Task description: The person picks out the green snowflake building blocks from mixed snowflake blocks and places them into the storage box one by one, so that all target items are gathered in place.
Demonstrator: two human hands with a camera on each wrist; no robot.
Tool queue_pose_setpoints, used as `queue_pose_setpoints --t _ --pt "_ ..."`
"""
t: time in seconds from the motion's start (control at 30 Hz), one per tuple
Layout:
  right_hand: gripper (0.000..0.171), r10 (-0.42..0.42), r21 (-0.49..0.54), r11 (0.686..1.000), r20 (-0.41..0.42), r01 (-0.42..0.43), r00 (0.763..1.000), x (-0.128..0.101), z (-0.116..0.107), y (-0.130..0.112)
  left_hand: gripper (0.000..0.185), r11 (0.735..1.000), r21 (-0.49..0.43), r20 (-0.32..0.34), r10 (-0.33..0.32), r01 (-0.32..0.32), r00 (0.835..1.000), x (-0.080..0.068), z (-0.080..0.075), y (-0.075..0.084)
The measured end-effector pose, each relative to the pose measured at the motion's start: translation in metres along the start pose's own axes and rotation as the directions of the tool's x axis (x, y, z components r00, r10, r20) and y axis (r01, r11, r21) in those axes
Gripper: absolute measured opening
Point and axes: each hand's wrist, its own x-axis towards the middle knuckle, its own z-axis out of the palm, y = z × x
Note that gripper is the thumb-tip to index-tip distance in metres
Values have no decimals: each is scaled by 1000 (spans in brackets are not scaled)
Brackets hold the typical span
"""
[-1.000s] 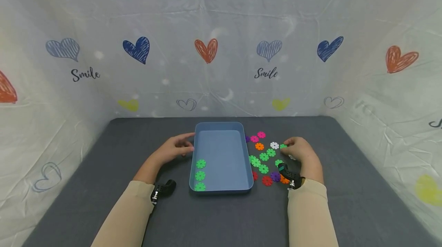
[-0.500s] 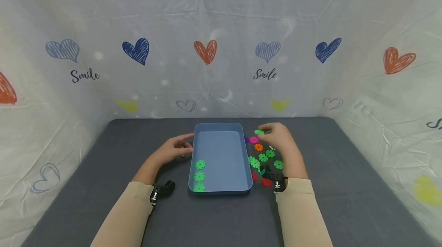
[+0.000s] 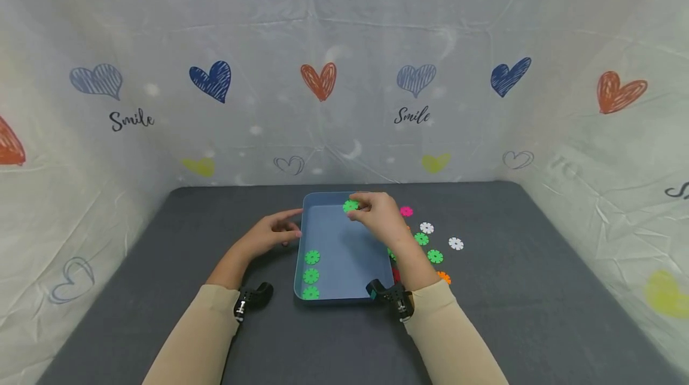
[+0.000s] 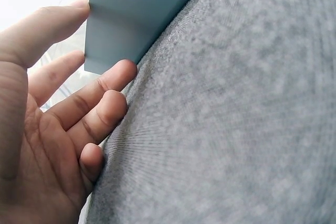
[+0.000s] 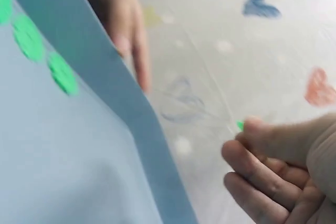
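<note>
Green disc (image 3: 351,206) face-up, pinched by right hand (image 3: 379,214).

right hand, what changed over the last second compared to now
The right hand took hold of a green disc from the loose pieces right of the tray and carried it left, over the tray's far end. The left hand stayed against the tray's left wall; the three green discs inside did not move.

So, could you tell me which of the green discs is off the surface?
The green disc pinched in the right hand over the tray's far end; every other one lies flat.
</note>
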Motion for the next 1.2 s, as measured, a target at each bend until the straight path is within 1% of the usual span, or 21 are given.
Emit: queue_pose_setpoints --t 0.07,0.17,0.27,0.37,0.5,0.63,0.8,0.93,1.03,1.1,1.2 --pt "41 18 67 998 -12 -17 1000 0 11 -2 62 1000 5 -4 -10 10 1000 3 1 -6" --pt "41 51 155 987 -14 -48 999 0 28 -5 63 1000 4 -8 -17 17 1000 10 1 -20" --pt "39 50 172 984 -4 -48 999 -1 44 -6 65 1000 -4 -7 -15 15 1000 16 1 -34" --pt "36 22 112 993 20 -24 1000 -2 58 -7 66 1000 -22 6 -1 2 1000 18 0 -42" --pt "34 -3 2 1000 58 3 998 -4 73 -4 67 999 -50 31 20 -18 999 19 -2 -45" --pt "30 -17 -93 995 85 24 996 -4 81 3 67 998 -54 42 32 -30 999 19 -3 -45" --pt "25 -32 -188 981 108 52 994 -2 85 9 67 998 -49 37 30 -29 999 19 -2 -43" --pt "24 -30 -221 974 129 58 991 -2 86 9 66 998 -59 32 33 -31 999 18 -2 -40" --pt "25 -33 -220 973 150 66 988 -2 86 10 66 998 -58 30 36 -35 999 18 -2 -41" --pt "26 -45 -207 975 165 79 985 -3 85 10 66 998 -54 28 34 -33 999 18 -1 -42" --pt "28 -59 -162 983 187 90 981 -2 78 7 66 999 -40 22 27 -26 999 19 -1 -44"
